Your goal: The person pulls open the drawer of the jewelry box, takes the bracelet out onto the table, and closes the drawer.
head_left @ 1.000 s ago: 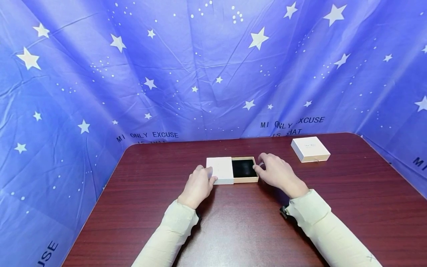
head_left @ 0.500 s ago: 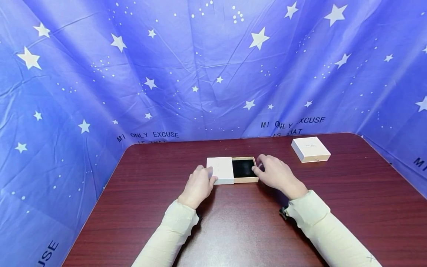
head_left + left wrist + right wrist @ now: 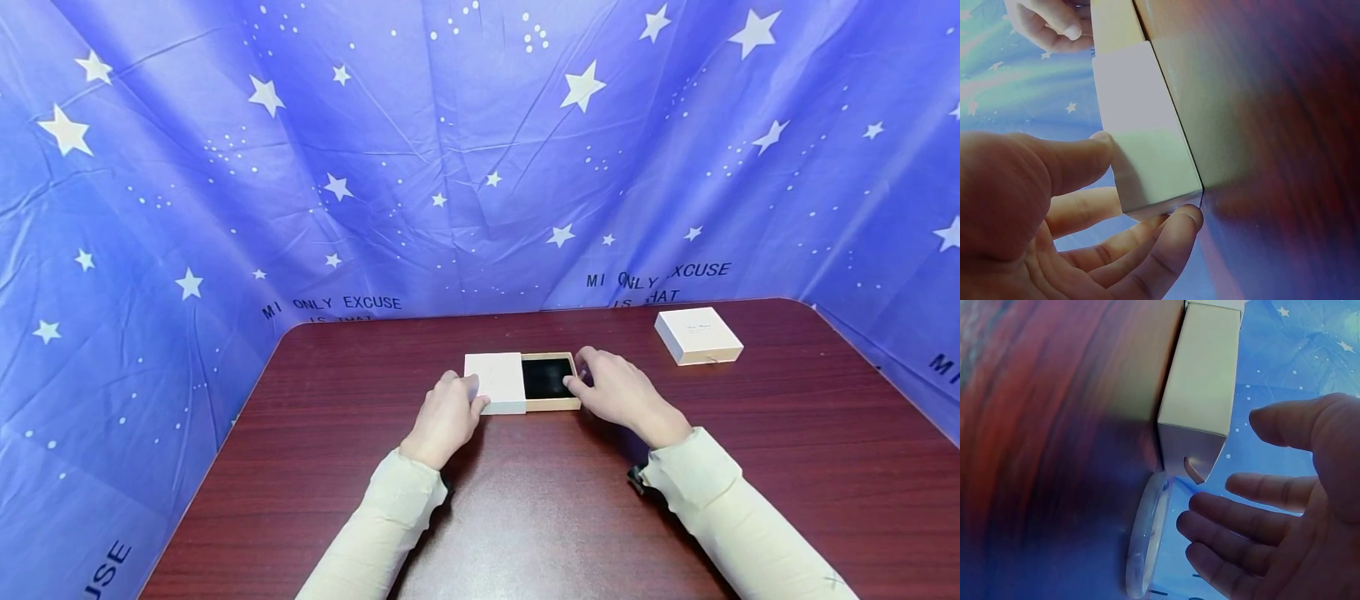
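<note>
Open box (image 3: 495,383), closed box (image 3: 697,333), ring (image 3: 1139,540) share a table (image 3: 525,508).

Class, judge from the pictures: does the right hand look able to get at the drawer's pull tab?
Probably yes. The right hand is open beside the tab on the end of the drawer, and nothing visible blocks the gap; the nearby ring doesn't cover it.
</note>
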### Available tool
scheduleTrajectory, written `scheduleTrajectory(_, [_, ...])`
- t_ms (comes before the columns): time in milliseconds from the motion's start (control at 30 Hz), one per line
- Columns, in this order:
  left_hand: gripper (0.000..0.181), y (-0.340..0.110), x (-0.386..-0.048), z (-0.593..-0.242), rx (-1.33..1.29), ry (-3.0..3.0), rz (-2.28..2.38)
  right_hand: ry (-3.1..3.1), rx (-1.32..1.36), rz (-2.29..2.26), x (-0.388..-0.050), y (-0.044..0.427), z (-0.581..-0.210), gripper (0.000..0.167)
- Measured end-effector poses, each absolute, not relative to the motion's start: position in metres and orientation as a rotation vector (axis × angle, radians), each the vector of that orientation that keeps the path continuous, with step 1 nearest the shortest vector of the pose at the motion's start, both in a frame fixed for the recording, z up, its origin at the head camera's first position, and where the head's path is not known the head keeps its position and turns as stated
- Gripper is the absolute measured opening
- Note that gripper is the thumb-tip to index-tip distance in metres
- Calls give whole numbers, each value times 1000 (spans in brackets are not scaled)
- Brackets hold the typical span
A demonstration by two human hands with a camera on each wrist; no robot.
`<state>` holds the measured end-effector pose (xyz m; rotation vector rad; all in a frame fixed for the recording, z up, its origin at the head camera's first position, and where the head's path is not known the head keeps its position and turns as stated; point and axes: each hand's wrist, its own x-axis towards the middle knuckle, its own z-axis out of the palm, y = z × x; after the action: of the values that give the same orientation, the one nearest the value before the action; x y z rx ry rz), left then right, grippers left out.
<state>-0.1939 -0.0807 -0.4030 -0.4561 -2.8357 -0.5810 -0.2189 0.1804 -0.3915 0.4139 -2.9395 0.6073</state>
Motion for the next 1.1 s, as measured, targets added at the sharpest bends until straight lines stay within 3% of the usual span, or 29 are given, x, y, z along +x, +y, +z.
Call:
scheduleTrajectory(367, [14,-81,-194,-403,-462,-2836,-585,-2961,437,698,-219,180,-390,34])
scheduleTrajectory(767, [15,-81,-194,-403,-456,-2837,-573,-2898,490,758,-219,178,-395,24])
scheduleTrajectory(1100, [16,-81,-194,-404,-446,-2844,-583,-2892,466,789,-218,175,-395,28])
